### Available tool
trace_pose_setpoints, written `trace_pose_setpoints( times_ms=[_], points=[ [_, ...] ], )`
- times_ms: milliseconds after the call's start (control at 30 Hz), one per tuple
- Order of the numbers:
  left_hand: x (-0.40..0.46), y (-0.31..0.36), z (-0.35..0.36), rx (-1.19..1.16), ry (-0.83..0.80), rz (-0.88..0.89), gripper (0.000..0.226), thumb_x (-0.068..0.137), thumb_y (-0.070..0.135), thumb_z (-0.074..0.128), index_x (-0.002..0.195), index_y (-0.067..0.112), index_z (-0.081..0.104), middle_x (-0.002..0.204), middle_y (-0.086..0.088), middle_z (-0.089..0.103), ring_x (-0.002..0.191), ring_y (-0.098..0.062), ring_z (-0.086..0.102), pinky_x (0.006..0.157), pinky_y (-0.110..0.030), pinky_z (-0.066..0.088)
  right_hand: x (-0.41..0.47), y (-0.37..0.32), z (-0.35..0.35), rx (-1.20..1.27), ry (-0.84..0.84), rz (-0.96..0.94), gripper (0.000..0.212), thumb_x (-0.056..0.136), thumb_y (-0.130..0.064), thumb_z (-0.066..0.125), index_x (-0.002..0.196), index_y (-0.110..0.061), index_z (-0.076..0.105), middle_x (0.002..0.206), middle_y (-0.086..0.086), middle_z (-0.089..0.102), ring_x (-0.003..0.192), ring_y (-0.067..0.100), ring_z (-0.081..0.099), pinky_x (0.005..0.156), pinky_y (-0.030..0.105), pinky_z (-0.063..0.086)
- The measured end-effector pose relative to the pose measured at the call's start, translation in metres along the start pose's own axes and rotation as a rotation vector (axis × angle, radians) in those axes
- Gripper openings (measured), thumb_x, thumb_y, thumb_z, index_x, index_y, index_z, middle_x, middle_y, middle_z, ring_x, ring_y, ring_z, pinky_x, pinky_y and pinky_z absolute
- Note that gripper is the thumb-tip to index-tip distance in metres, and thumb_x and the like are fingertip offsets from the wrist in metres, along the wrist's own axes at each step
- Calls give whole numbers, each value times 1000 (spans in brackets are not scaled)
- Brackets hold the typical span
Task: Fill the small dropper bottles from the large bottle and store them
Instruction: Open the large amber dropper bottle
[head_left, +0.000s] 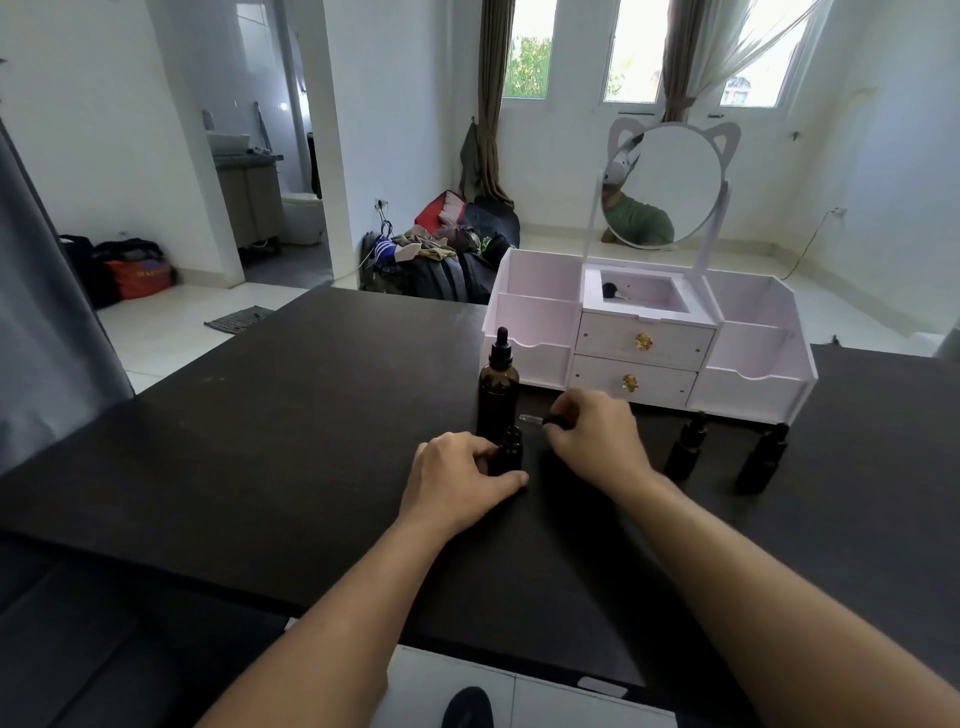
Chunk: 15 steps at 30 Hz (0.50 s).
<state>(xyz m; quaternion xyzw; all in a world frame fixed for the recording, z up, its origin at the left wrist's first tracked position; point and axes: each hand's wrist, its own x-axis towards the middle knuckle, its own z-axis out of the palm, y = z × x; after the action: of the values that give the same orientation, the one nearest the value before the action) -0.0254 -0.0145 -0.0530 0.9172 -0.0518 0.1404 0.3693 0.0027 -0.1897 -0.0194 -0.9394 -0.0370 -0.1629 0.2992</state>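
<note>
**Dropper held level beside an open small bottle**

Nearest the camera, the left hand (462, 480) is curled around a small dark glass dropper bottle (510, 451) standing upright on the black matte tabletop (260, 441), fingers and thumb closed on its body to steady it. Its cap appears to be off. Just to the right, the right hand (597, 441) pinches the black rubber bulb of a clear glass pipette dropper (540, 419) between closed fingertips. The pipette's long axis lies almost horizontal, its clear tip pointing left toward the bottles and sitting slightly above and to the right of the small bottle's mouth. Judging from that, the coming move turns on swinging the tip downward and a little left into that opening; the right hand is the one placed to do it.

Directly behind stands one large amber glass bottle with a black dropper cap (498, 387), upright and capped. Two more small dark bottles (685, 447) (763, 457) stand capped to the right, well apart from the hands.

Farthest is the white wooden vanity organiser with a round cat-eared mirror (649, 332); one dark object, possibly a stored bottle, lies in its top centre compartment.
</note>
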Motion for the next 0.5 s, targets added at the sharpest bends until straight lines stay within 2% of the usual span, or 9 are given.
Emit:
trace_pose_setpoints(
  times_ms=[167,367,500],
  points=[
    [0,-1,1,12,13,11,44,67,56,79,96,24,76,73,11,61,73,-8,58,65,-23,38,-4,12,18,164,16,33,17,82,-19,76,96,-22,67,91,-6,68,88,9,63,81,26,54],
    [0,-1,2,15,22,18,48,66,57,79,99,23,76,72,13,58,72,-8,57,67,-24,38,-4,17,20,208,3,43,23,79,-19,78,93,-27,61,91,-7,66,89,9,63,80,27,55],
    [-2,-1,1,4,21,26,49,66,59,78,99,23,76,75,12,61,72,-6,57,65,-23,39,-7,16,20,235,-11,30,29,78,-18,78,100,-24,60,94,-10,63,90,5,61,77,17,50]
  ],
)
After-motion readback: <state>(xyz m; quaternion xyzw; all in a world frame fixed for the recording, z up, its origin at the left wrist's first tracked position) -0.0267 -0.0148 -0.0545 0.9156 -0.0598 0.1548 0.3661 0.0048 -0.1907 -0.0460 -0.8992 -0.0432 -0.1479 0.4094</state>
